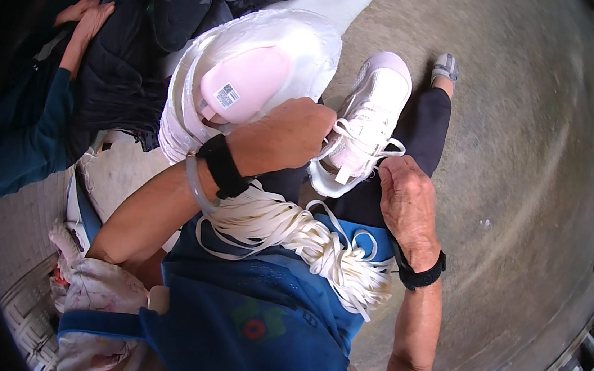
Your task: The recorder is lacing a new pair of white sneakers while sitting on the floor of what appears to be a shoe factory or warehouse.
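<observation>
Pinching the white shoelace at its left side, the left grip is holding narrow, knuckles up, while the right grip is pressing thumb and fingers together on the lace at the right. Between them, the white and pale pink shoe is sitting upright above the lap, its toe pointing away from the person and its heel facing the blue apron. A loose bundle of cream laces is lying across the apron, just below the shoe. Black wristbands are circling both wrists. To the left, a white container is holding a pale pink piece bearing a printed label. Beyond it, a co-worker's hands are resting on black fabric, and a black shoe is lying near them.
</observation>
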Motion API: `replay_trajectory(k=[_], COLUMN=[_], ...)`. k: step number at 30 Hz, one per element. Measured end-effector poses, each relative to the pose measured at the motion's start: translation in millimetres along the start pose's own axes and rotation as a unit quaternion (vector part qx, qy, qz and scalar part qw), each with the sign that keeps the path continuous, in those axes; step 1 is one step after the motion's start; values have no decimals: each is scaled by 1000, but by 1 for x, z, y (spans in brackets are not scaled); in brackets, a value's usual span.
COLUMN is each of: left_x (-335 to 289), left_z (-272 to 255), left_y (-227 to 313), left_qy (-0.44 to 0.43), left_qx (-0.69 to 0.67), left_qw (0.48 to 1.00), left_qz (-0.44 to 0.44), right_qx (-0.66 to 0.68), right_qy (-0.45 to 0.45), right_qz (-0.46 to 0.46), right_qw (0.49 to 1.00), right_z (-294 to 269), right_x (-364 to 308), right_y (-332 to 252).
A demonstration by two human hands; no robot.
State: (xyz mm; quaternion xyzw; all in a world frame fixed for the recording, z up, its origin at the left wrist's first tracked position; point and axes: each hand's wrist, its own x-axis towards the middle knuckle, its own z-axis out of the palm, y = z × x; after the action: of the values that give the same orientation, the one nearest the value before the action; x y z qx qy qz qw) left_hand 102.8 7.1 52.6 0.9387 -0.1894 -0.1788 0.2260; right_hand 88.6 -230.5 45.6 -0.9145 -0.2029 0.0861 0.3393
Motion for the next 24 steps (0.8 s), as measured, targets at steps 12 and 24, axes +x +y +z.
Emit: replay_trajectory(k=[12,24], left_x=[9,15], left_z=[-11,-1], left_y=[-2,-6], left_qy=[-93,-118], left_qx=[-191,-45], left_qw=[965,986], left_qz=[-152,-109], right_qx=[50,-53], right_qy=[-18,41], right_qz=[-28,38], right_qw=[998,997], right_z=[0,5], right_x=[6,-5], right_y=[1,-18])
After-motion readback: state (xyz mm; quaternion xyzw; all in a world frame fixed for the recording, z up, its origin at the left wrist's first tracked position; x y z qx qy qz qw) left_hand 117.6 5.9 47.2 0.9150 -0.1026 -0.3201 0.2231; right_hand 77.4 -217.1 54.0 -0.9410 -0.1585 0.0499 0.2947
